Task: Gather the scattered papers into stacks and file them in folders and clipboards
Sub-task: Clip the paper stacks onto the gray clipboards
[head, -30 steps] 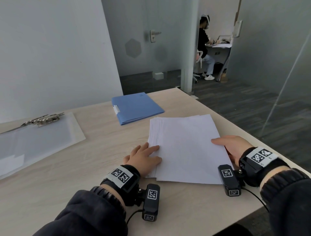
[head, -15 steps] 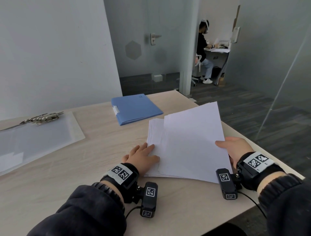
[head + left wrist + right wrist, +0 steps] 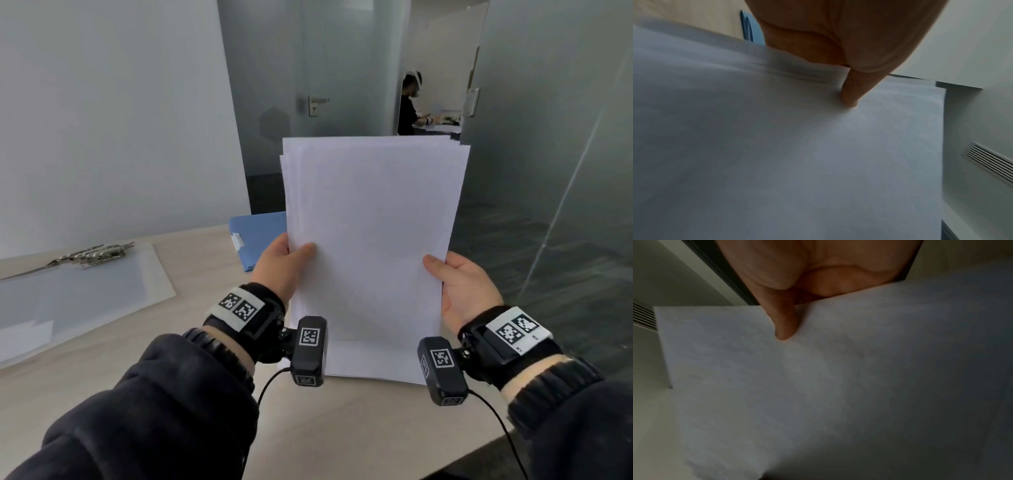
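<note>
White paper stack point(image 3: 373, 240) stands upright on the table point(image 3: 102, 359), your left hand point(image 3: 282, 265) and right hand point(image 3: 466, 291) pinching its side edges, likely to square the sheets.

head: soft even daylight, edges bowed (wide lens) | wrist views: dim, blurred, grainy, shadowed low

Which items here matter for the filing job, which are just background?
Job items:
paper stack, held upright by left hand and right hand
blue folder
clipboard

Background:
desk
door handle
person seated in the far room
</note>
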Demonstrator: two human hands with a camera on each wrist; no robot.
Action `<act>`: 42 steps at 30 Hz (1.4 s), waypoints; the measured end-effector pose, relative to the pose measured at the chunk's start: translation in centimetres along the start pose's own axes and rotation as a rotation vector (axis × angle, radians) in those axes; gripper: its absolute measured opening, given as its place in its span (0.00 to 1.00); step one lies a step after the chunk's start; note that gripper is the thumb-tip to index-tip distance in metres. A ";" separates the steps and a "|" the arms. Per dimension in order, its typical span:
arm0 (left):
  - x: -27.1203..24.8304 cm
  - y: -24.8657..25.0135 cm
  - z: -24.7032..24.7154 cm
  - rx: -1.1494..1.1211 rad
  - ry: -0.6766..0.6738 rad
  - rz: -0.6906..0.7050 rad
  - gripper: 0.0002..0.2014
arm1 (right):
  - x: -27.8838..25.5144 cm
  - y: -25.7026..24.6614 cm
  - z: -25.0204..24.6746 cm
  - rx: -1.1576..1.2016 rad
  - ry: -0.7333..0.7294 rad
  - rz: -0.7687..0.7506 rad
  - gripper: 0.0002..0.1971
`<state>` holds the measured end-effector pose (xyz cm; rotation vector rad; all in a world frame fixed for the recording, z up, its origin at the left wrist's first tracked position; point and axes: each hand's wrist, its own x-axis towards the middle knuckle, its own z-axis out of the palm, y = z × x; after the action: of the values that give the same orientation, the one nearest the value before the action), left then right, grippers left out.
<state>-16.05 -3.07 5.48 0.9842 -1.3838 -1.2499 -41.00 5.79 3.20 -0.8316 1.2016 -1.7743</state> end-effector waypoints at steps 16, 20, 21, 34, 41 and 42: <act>-3.2 -2.4 0.8 -0.082 -0.177 -0.093 0.11 | -1.3 0.4 -0.1 -0.104 -0.140 -0.143 0.20; -3.2 -2.7 0.8 -0.030 -0.193 -0.101 0.11 | -1.2 0.6 -0.2 -0.109 -0.139 -0.157 0.29; -3.1 -2.6 0.7 -0.035 -0.185 -0.074 0.13 | -1.0 0.7 -0.3 -0.122 -0.133 -0.154 0.31; -2.6 -0.6 1.2 -0.082 -0.106 0.077 0.09 | -0.5 -0.6 0.1 -0.104 -0.206 -0.170 0.39; -3.6 -2.9 0.2 -0.082 -0.126 0.016 0.12 | -1.4 1.9 -0.6 -0.107 -0.238 -0.076 0.39; -3.8 -3.0 0.4 -0.089 -0.126 0.007 0.11 | -1.4 1.9 -0.5 -0.116 -0.237 -0.080 0.38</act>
<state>-15.87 0.29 1.98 0.8507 -1.4143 -1.3756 -40.24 6.87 1.11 -1.1384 1.1350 -1.6265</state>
